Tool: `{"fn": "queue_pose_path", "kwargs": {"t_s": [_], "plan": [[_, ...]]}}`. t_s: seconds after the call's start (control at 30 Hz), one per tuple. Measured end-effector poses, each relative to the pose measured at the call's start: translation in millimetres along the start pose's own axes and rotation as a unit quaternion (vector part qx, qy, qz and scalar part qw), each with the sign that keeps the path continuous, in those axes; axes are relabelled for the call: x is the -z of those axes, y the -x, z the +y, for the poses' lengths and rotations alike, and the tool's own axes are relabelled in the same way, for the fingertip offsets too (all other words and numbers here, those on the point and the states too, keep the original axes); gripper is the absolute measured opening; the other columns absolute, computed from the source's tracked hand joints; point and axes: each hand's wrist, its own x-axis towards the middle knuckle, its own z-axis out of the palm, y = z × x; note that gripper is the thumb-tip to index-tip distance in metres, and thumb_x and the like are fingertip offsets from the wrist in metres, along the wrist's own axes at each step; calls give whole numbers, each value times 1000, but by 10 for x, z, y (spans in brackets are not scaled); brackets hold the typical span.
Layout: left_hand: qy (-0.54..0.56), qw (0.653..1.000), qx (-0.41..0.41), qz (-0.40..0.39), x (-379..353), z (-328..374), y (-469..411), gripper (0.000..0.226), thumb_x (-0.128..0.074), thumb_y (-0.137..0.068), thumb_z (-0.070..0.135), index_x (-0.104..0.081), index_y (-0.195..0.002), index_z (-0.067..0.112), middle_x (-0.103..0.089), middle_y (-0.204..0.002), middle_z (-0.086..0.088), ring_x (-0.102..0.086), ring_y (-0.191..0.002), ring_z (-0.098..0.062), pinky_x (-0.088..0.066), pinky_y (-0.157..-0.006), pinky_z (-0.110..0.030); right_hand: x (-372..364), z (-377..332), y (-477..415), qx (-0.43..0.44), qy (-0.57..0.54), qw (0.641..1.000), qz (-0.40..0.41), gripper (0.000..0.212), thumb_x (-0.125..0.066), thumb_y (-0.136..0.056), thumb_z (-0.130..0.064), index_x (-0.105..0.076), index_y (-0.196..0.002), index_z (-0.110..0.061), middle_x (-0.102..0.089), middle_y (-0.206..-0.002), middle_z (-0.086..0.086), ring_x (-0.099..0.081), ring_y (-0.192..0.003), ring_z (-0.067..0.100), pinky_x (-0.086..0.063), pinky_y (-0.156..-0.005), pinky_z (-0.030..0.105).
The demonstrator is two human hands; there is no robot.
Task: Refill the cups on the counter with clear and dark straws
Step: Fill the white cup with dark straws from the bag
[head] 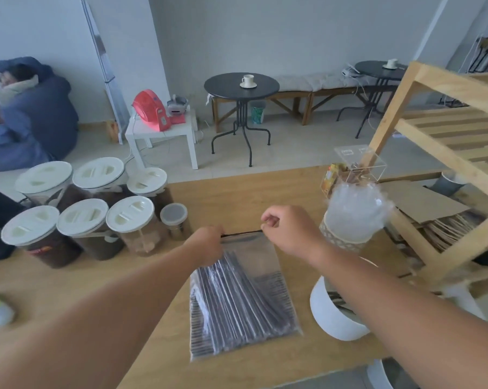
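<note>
Spreading across the wooden worktop [237, 192] before me are six white-lidded jars [79, 209] on the left and a clear bag of dark straws [242, 301] lying flat in the middle. Right of the bag stand a white cup [335, 318] and, farther back, a woven cup packed with clear straws [355, 211]. My left hand [209, 242] and right hand [287, 228] each pinch the bag's top edge at opposite corners.
</note>
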Motion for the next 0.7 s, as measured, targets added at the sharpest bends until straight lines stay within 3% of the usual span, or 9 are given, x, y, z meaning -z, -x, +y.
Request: {"fn": "queue_pose_path", "kwargs": {"t_s": [0.07, 0.17, 0.27, 0.37, 0.4, 0.43, 0.5, 0.6, 0.7], "plan": [[-24, 1000, -15, -1, -55, -60, -43, 36, -55, -95, 10, -57, -130, 14, -64, -124, -12, -64, -109, -31, -52, -88, -37, -203, 6, -66, -8, 7, 999, -44, 19, -69, -98, -17, -77, -115, -15, -74, -96, -6, -70, -91, 15, -59, -83, 33], [-62, 998, -30, -6, -51, -154, -98, 41, -53, -96, 6, -54, -136, 15, -63, -125, -12, -64, -106, -30, -55, -83, -38, -399, 49, -131, -28, 41, 991, -125, 27, -67, -101, -19, -73, -127, -16, -75, -115, 3, -70, -107, 24, -58, -96, 43], [-84, 994, -67, 15, 11, -204, -93, 39, -51, -93, -1, -67, -120, 21, -67, -113, -6, -64, -96, -25, -54, -77, -34, -495, 63, -184, -31, 84, 979, -183, 37, -66, -102, -23, -65, -139, -23, -73, -129, 7, -71, -113, 30, -58, -99, 52], [-116, 986, -114, 23, 153, -232, -80, 36, -53, -91, -3, -69, -111, 22, -66, -110, -2, -58, -86, -20, -46, -74, -29, -552, 15, -239, -21, 128, 965, -226, 62, -66, -102, -26, -44, -160, -23, -49, -162, 3, -55, -140, 30, -51, -112, 47], [-120, 984, -132, 24, 215, -221, -78, 34, -53, -91, -2, -69, -111, 22, -64, -111, -1, -56, -85, -19, -45, -74, -29, -559, -6, -246, -15, 139, 964, -227, 64, -65, -101, -25, -42, -161, -22, -44, -165, 3, -46, -147, 31, -47, -115, 48], [-123, 981, -148, 25, 272, -209, -78, 34, -54, -91, -2, -68, -111, 22, -61, -111, -1, -57, -87, -20, -47, -76, -31, -556, -43, -247, -11, 149, 963, -223, 61, -64, -101, -24, -45, -158, -22, -47, -162, 4, -41, -149, 33, -45, -115, 49], [-122, 975, -181, 30, 375, -165, -61, 35, -56, -90, -2, -68, -113, 21, -59, -111, -1, -62, -94, -24, -52, -80, -36, -519, -147, -228, -2, 167, 964, -205, 43, -62, -98, -19, -58, -141, -19, -63, -139, 8, -49, -136, 37, -46, -107, 46], [-120, 961, -246, 41, 472, -44, -24, 37, -58, -90, -6, -66, -113, 22, -54, -112, 2, -61, -97, -23, -51, -75, -36, -436, -258, -135, -12, 174, 964, -201, 9, -61, -94, -12, -64, -100, -18, -67, -90, 5, -67, -92, 35, -48, -68, 37], [-125, 939, -318, 36, 477, 109, 25, 38, -62, -92, -4, -69, -114, 26, -50, -122, 2, -52, -107, -19, -51, -83, -34, -412, -285, 30, -52, 146, 954, -258, 9, -66, -95, -17, -66, -96, -8, -68, -87, 8, -66, -77, 29, -47, -63, 39]]}}
